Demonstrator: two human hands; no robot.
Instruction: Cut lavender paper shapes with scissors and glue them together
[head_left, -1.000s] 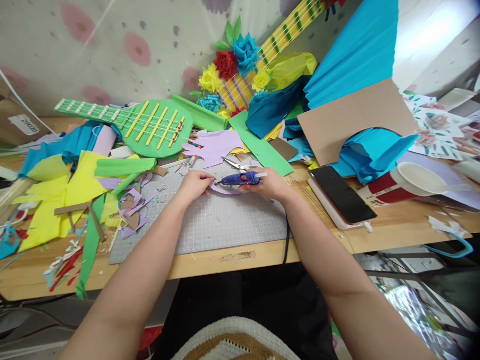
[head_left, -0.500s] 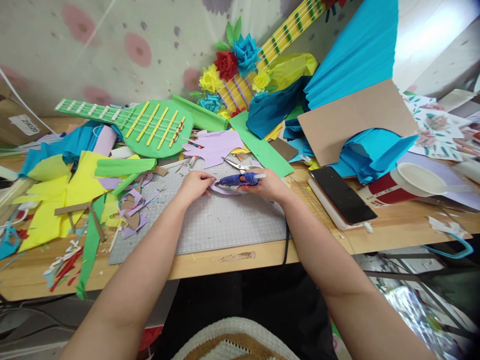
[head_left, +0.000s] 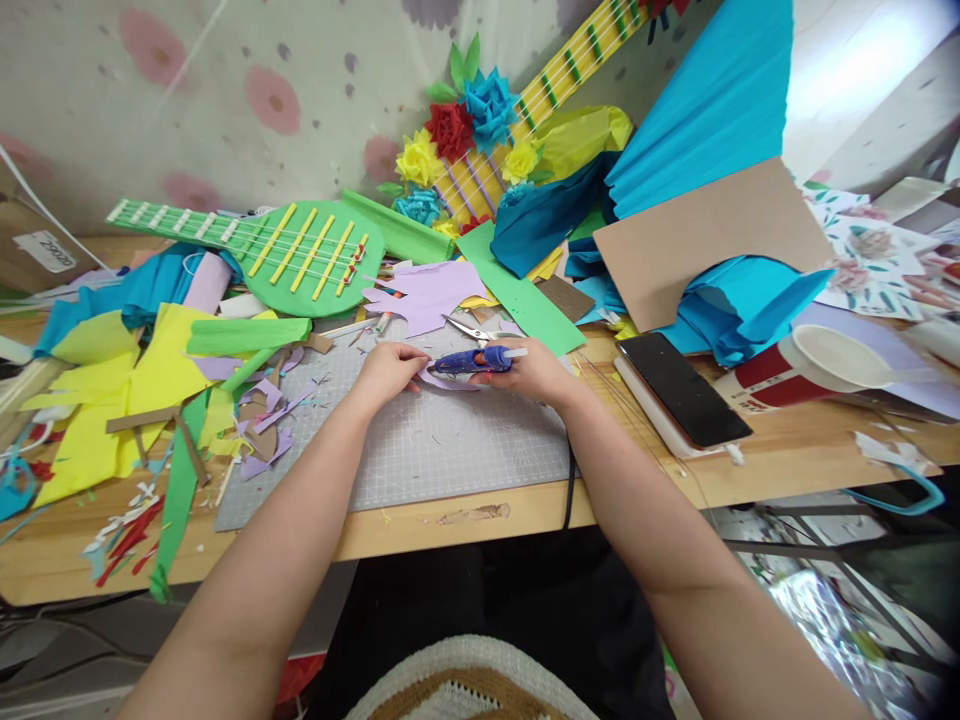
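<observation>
My right hand [head_left: 525,372] is closed around a blue hot glue gun [head_left: 472,360], its nozzle aimed left and a glue stick poking out of its back end. The fingers of my left hand [head_left: 394,374] pinch the left end of a curved purple paper piece [head_left: 450,382], close to the nozzle tip. Much of that piece is hidden under the glue gun and my right hand. Both hands are over a grey cutting mat [head_left: 465,450]. Just beyond them lie open scissors [head_left: 471,330] and a larger cut purple sheet [head_left: 427,292].
A green paper instrument [head_left: 307,260] and a yellow one with paper flowers [head_left: 480,190] are at the back. Yellow paper [head_left: 105,400] and purple scraps [head_left: 266,420] lie left. On the right are a phone [head_left: 684,390], a paper cup [head_left: 802,370] and brown cardboard [head_left: 712,240].
The glue gun has shifted very slightly left along the purple paper, with its nozzle nearer my left fingertips. The view has moved a little; both hands keep their hold.
</observation>
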